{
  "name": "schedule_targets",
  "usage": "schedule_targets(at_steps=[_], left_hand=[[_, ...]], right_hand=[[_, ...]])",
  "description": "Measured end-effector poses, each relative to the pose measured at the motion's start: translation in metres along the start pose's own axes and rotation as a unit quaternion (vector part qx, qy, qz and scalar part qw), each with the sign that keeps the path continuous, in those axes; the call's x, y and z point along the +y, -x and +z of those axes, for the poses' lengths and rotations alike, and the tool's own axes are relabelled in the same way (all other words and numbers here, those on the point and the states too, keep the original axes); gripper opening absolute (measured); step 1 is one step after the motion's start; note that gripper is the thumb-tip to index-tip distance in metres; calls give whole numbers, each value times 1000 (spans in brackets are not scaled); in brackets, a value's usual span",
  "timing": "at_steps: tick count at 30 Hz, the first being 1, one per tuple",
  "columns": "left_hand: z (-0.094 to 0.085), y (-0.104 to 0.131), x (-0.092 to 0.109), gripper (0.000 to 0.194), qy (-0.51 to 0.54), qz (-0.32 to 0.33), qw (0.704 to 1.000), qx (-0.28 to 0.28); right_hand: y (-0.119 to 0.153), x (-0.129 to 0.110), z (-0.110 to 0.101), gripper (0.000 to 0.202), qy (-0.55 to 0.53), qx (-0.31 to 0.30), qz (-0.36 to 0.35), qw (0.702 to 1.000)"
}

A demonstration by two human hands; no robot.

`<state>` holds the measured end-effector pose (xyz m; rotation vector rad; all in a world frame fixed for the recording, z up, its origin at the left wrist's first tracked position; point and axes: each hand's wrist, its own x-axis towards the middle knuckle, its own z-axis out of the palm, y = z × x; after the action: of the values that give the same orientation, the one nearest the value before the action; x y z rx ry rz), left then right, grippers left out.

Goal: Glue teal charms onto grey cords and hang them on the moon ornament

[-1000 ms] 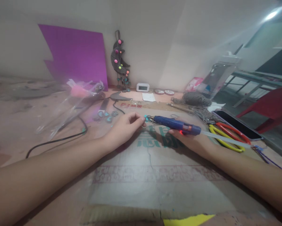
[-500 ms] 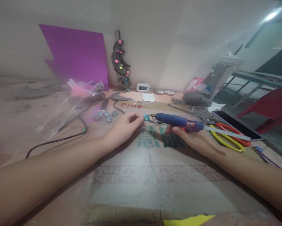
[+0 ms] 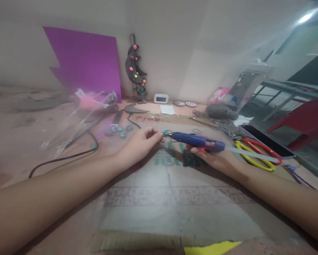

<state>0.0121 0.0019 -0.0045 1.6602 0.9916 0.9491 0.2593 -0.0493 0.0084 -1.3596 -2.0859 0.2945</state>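
Observation:
My right hand is closed around a blue hot glue gun, with a long pale glue stick poking out of its back end. The nozzle points left, right at the fingertips of my left hand. Those fingertips pinch a small turquoise piece, mostly hidden by the fingers and nozzle. Both hands are above a cardboard sheet with green and red print. Left of my left hand lie several small turquoise and grey pieces.
Scissors with red and yellow handles and a phone lie at the right, near grey yarn. A black cord crosses the left side. A moon ornament and purple sheet stand at the wall.
The glue gun has shifted left with my right hand, bringing its nozzle up to the turquoise piece. My left hand stays almost still.

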Motion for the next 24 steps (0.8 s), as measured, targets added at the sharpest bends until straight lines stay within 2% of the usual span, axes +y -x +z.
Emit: schedule_targets(at_steps=[3,5,10,14,18,21,24], left_hand=[[1,-1,-1,23,2,2,1000,-8],[1,0,0,22,18,3,1000,-14],[1,1,6,23,31,6,999,-24],[1,1,5,23,27,4,999,-26],[2,0,3,22,41,0,999,-29],[3,-1,1,21,35,-5,999,-26],[2,-1,0,22,28,2,999,-26]], right_hand=[[1,-1,2,22,-29,-8,-40,999],[1,-3,0,25,-38,21,-50,998],[-1,-14,-16,27,-66,89,-22,994],[-12,-20,-30,32,-128,157,30,979],[-45,-16,-39,29,-111,182,72,974],[-83,0,-38,27,-16,132,109,985],[-120,27,-25,36,32,89,149,984]])
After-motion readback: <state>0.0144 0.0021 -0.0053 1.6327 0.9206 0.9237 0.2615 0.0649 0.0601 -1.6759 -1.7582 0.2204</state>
